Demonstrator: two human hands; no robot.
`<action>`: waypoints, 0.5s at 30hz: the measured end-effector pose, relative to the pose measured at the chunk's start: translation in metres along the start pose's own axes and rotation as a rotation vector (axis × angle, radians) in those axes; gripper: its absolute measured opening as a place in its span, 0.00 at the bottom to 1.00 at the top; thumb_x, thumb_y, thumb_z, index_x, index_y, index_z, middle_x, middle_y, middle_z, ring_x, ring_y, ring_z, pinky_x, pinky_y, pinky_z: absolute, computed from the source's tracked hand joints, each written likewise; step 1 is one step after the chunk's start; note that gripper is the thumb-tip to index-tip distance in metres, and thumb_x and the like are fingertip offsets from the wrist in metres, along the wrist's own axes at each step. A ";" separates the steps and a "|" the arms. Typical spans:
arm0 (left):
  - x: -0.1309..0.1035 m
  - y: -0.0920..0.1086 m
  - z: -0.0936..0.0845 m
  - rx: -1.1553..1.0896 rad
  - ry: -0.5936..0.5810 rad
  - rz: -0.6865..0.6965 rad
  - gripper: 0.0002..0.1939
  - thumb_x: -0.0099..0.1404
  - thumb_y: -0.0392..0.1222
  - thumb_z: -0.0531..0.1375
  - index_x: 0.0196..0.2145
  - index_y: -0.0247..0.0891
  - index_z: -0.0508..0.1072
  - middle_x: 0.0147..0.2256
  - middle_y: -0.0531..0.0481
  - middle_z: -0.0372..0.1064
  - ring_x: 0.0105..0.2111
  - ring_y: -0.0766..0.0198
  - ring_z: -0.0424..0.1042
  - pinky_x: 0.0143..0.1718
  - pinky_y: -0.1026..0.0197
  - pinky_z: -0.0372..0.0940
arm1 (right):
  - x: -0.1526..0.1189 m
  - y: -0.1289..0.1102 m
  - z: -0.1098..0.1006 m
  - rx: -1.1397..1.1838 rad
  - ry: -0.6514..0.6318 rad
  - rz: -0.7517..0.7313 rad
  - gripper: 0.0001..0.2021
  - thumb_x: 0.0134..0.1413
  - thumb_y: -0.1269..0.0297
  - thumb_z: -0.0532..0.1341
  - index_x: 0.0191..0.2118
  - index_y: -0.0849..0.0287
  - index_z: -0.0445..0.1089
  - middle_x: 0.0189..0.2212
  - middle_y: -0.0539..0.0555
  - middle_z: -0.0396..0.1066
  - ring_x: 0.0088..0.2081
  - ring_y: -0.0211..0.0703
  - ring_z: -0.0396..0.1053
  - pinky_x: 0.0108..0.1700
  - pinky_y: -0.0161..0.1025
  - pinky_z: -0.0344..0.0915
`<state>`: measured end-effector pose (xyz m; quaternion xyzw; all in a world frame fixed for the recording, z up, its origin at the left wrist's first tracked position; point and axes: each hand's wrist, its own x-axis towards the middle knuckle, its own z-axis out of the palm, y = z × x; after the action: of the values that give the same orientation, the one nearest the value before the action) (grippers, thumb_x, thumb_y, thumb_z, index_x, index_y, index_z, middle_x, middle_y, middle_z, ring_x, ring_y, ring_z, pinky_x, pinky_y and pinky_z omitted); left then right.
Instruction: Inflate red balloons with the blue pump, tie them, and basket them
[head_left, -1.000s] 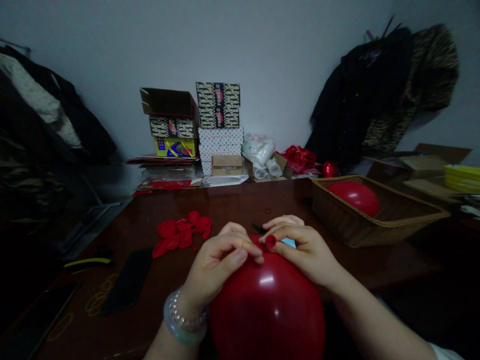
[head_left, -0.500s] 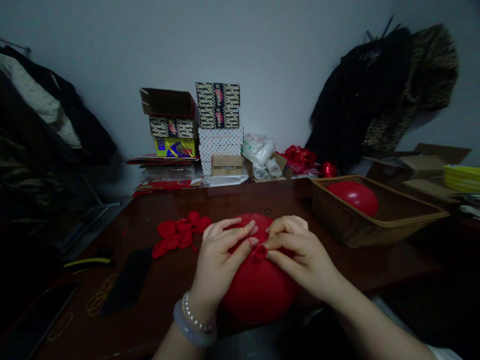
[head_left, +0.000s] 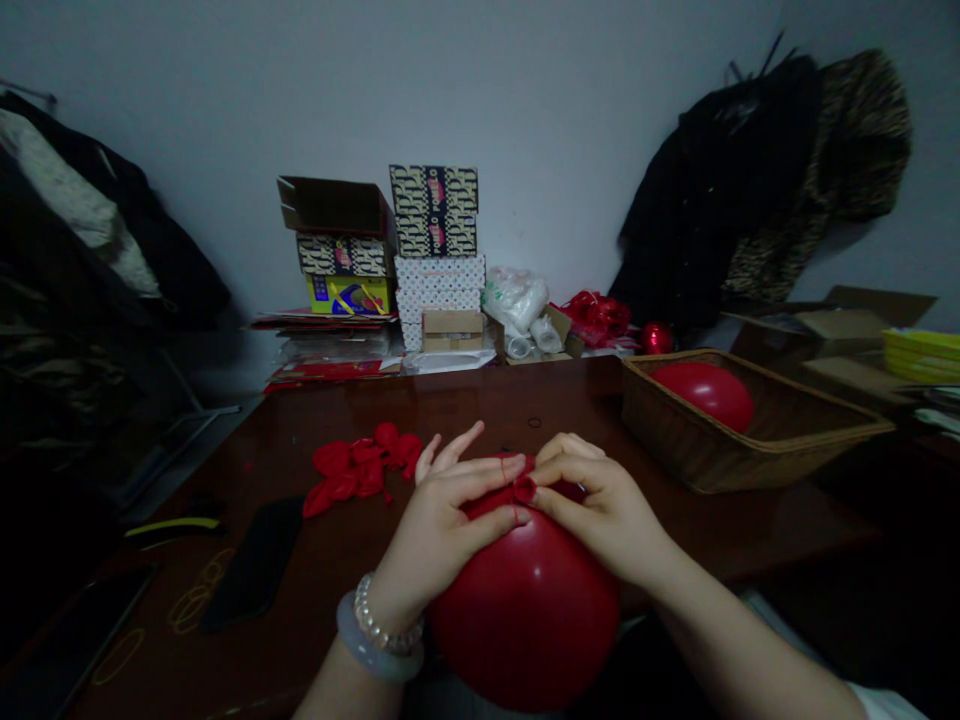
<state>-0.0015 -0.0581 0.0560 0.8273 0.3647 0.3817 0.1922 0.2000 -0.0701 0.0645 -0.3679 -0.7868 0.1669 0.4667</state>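
Observation:
An inflated red balloon (head_left: 525, 610) is at the table's near edge, its rolled neck facing up. My right hand (head_left: 600, 505) pinches the neck between thumb and index finger. On the other side, my left hand (head_left: 450, 510) has a thin red band looped round its thumb and index fingertips, which are spread either side of the neck; its other fingers are raised. A pearl bracelet and a pale bangle circle the left wrist. Several uninflated red balloons (head_left: 349, 470) lie in a pile left of my hands.
A wicker basket (head_left: 690, 465) at the right holds another inflated red balloon (head_left: 705, 395). Left on the table are a dark phone-like slab (head_left: 255, 560), yellow rubber bands (head_left: 196, 600) and a larger dark device (head_left: 82, 630). Stacked boxes (head_left: 439, 285) stand along the wall.
My left thumb and index finger have spread apart, stretching the red band around the neck. The balloon shows lower and larger, and the left hand's other fingers have lifted.

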 end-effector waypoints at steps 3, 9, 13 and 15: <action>0.001 0.001 0.000 -0.036 -0.010 -0.041 0.18 0.60 0.47 0.64 0.49 0.53 0.75 0.50 0.51 0.73 0.64 0.53 0.53 0.64 0.37 0.31 | -0.002 0.003 0.001 -0.040 0.023 -0.079 0.04 0.57 0.67 0.64 0.36 0.52 0.76 0.31 0.50 0.69 0.37 0.42 0.66 0.43 0.45 0.57; 0.000 0.002 -0.004 -0.169 -0.086 -0.044 0.09 0.59 0.41 0.66 0.39 0.49 0.78 0.48 0.52 0.75 0.63 0.55 0.56 0.64 0.43 0.36 | -0.004 0.002 0.004 -0.050 -0.012 -0.112 0.06 0.60 0.62 0.61 0.37 0.48 0.77 0.28 0.49 0.65 0.35 0.42 0.64 0.41 0.44 0.54; 0.000 -0.004 -0.007 -0.156 -0.117 -0.009 0.05 0.59 0.41 0.66 0.35 0.47 0.77 0.44 0.53 0.76 0.61 0.55 0.58 0.64 0.44 0.36 | -0.004 0.005 0.005 0.042 -0.122 -0.084 0.10 0.63 0.58 0.58 0.39 0.49 0.77 0.28 0.50 0.68 0.36 0.43 0.64 0.41 0.44 0.55; 0.001 -0.006 -0.008 -0.160 -0.126 0.009 0.04 0.58 0.40 0.66 0.34 0.46 0.77 0.42 0.52 0.76 0.60 0.54 0.60 0.64 0.44 0.38 | -0.004 0.008 0.004 0.090 -0.163 -0.075 0.11 0.63 0.56 0.58 0.39 0.51 0.77 0.29 0.51 0.70 0.36 0.43 0.64 0.41 0.43 0.56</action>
<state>-0.0102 -0.0536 0.0581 0.8333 0.3163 0.3578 0.2785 0.2006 -0.0672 0.0555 -0.3023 -0.8269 0.2138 0.4232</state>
